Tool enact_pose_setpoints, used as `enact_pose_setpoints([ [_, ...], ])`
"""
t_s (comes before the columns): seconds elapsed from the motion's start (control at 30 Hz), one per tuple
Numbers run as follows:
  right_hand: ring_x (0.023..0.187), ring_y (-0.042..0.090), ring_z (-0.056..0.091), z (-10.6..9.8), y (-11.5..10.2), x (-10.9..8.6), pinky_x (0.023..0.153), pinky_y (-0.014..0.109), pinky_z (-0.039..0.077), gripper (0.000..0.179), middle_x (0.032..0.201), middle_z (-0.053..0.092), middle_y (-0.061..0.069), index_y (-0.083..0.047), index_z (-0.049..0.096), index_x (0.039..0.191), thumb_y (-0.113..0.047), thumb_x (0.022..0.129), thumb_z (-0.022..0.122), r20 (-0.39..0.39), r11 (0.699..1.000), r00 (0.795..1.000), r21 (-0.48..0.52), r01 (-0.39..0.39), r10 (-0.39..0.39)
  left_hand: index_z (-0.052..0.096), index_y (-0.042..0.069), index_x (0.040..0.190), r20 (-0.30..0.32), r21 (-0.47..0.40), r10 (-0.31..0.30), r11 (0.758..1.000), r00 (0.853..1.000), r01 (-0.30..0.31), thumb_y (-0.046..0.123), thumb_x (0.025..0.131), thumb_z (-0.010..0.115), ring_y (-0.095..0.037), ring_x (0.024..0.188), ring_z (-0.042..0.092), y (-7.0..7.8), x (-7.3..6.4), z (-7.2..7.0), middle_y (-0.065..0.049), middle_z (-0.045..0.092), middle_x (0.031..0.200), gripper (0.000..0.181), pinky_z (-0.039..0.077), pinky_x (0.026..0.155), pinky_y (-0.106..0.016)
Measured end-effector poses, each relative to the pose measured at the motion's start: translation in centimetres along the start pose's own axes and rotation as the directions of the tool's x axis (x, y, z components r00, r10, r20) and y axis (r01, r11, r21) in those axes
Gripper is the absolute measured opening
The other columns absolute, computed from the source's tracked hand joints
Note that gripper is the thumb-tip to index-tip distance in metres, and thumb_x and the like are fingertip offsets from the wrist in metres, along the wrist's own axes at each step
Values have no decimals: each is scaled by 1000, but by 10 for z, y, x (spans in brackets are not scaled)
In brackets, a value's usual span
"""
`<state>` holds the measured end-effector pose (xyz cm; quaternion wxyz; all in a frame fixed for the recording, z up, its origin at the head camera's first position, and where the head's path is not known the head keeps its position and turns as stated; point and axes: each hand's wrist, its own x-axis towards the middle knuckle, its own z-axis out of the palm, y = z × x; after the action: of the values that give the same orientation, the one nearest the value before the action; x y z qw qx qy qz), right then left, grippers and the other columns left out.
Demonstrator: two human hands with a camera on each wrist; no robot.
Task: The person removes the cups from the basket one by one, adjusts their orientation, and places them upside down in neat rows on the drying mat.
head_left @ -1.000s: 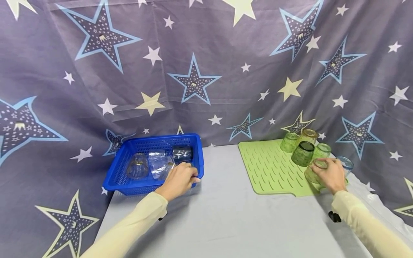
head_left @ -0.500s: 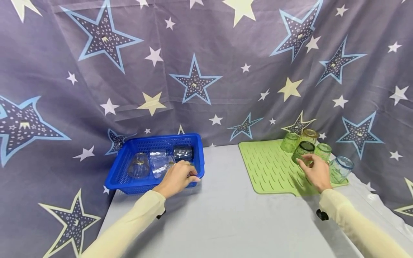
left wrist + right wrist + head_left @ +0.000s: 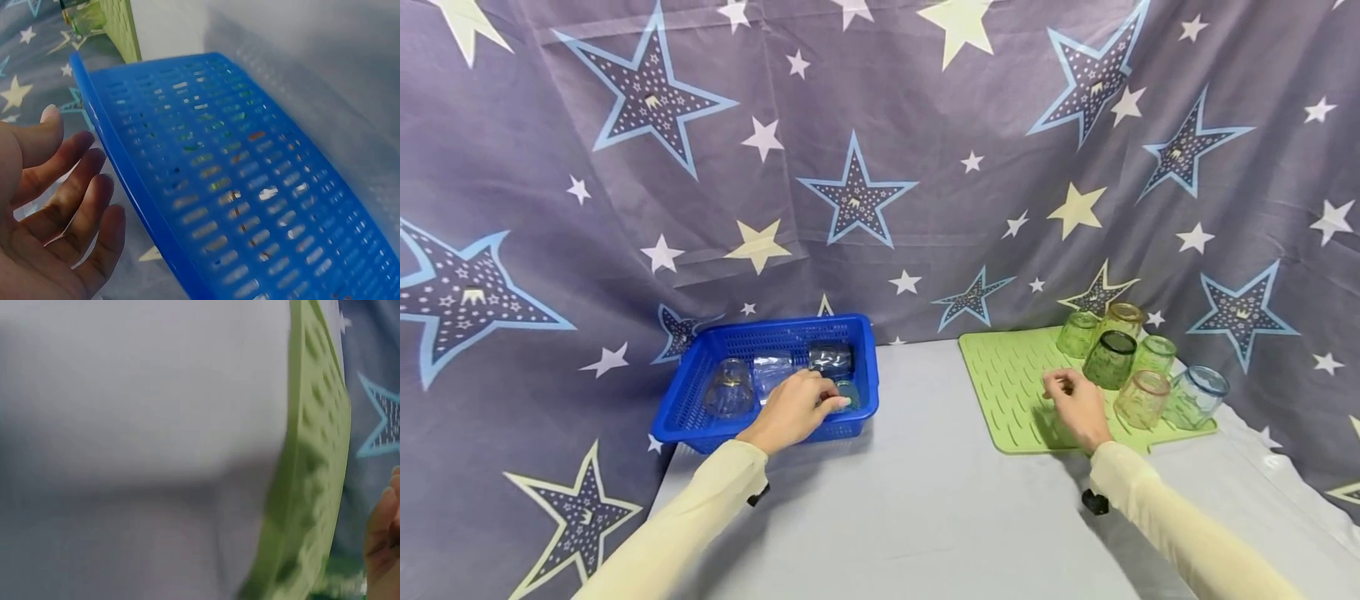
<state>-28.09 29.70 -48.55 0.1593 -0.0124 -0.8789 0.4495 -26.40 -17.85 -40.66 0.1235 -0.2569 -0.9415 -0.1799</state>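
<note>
Six glasses stand on one green mat [image 3: 1011, 392]: a dark green glass [image 3: 1108, 365], a pink-rimmed glass [image 3: 1141, 402], a blue-rimmed glass [image 3: 1195, 402], a yellowish glass [image 3: 1122, 320] and two light green ones. One blue basket [image 3: 872, 392] holds at least four more, two clear, one dark and one greenish, partly hidden by the left hand [image 3: 790, 410], whose fingers curl loosely, slightly spread, beside the rim. The right hand [image 3: 1081, 408] hovers above the mat, fingers bent; whether their tips meet the thumb, I cannot tell.
</note>
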Motion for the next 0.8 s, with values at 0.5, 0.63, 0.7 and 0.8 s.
enact_pose_setpoints([
  [0.5,73,37,64,88,-58,-17,56,37,55,45,95,68,21,2,67,121,-40,106,58,279,949,956,265,-168,91,79,13,92,14,-17,-78,997,997,78,34,103,66,-11,65,54,-34,-2,-19,7,62,77,27,47,59,-34],
  [0.63,72,37,64,108,-72,-23,56,39,55,45,92,68,18,1,70,117,-40,106,58,326,943,942,282,-175,77,80,13,96,-9,5,-96,995,995,96,32,101,68,-10,66,56,-42,-4,-26,6,64,80,23,49,60,-35],
  [0.7,72,37,64,118,-80,-26,57,39,54,46,92,69,17,1,71,114,-43,106,58,361,939,930,289,-185,72,80,12,96,-17,12,-102,995,995,102,29,101,70,-10,66,56,-46,-4,-28,5,65,81,21,49,61,-36],
  [0.8,70,38,65,133,-94,-33,56,41,54,48,93,70,17,0,72,112,-45,105,57,408,934,911,298,-196,61,79,11,93,-29,22,-107,994,994,107,27,100,71,-12,66,56,-52,-6,-32,4,65,80,19,48,61,-37],
])
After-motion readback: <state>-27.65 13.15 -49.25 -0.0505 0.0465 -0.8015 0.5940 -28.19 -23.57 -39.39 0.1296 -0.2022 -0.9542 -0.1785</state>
